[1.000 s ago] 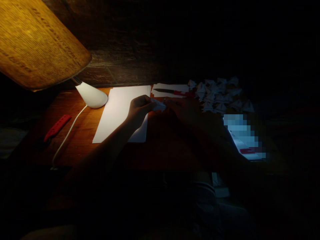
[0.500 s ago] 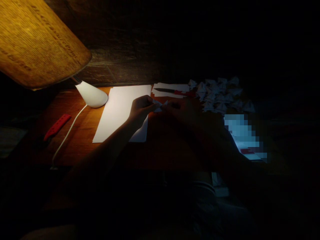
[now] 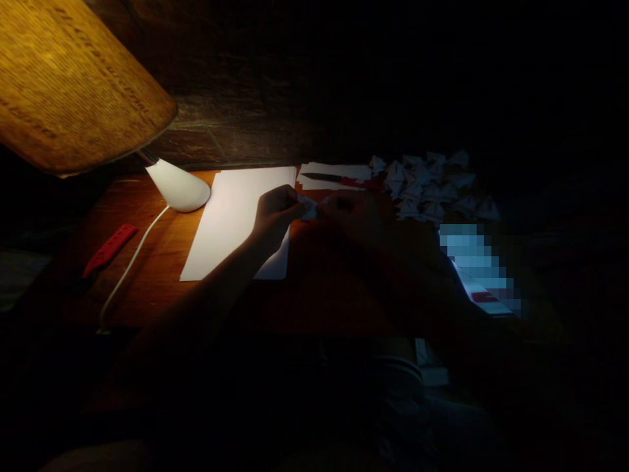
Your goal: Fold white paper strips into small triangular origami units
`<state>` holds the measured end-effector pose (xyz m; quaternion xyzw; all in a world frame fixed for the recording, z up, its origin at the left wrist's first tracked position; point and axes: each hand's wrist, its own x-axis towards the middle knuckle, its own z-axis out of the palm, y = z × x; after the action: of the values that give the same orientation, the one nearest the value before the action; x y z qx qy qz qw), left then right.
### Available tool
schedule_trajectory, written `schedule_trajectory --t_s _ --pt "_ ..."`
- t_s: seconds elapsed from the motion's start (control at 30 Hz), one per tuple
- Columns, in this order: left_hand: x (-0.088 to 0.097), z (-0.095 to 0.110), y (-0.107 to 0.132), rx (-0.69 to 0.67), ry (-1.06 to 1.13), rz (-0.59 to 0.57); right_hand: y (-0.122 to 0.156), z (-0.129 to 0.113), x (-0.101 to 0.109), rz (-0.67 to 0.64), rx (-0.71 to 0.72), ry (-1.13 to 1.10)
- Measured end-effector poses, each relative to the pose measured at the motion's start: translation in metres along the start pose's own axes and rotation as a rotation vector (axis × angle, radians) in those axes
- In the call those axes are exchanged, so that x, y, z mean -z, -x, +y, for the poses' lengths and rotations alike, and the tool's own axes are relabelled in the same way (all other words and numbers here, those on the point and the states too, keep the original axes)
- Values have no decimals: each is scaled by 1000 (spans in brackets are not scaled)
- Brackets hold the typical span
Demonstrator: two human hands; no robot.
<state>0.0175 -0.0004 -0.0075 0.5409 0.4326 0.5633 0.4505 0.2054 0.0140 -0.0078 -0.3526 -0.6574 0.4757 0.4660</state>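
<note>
Between my two hands is a small folded piece of white paper (image 3: 308, 208). My left hand (image 3: 276, 208) pinches its left side, above the right edge of a stack of white sheets (image 3: 240, 216). My right hand (image 3: 350, 213), mostly in shadow, has its fingers closed at the paper's right side. Just behind my hands a knife (image 3: 322, 177) with a red handle lies across some smaller white paper pieces (image 3: 339, 168). Several folded white paper shapes (image 3: 425, 183) are heaped to the right of my right hand. Fine folds in the held paper are too dark to make out.
A lamp with a white base (image 3: 179, 187) and a large tan shade (image 3: 83, 85) stands at the left on the wooden table (image 3: 162, 255). Its white cord (image 3: 135, 262) runs to the front edge. A red object (image 3: 111, 249) lies left of it. A lit, pixelated screen (image 3: 476, 262) is at the right.
Both hands stay in nearly the same place on the folded paper, with only slight finger movement. The whole view has shifted very slightly.
</note>
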Motion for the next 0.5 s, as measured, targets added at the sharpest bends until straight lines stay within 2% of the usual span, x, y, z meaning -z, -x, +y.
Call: schedule_trajectory --t_s 0.23,0.5 --pt "1 -1 0 -6 12 -11 0 1 -1 -28 -55 -32" --pt "0 -1 2 -14 -43 -28 3 3 -1 3 -22 40"
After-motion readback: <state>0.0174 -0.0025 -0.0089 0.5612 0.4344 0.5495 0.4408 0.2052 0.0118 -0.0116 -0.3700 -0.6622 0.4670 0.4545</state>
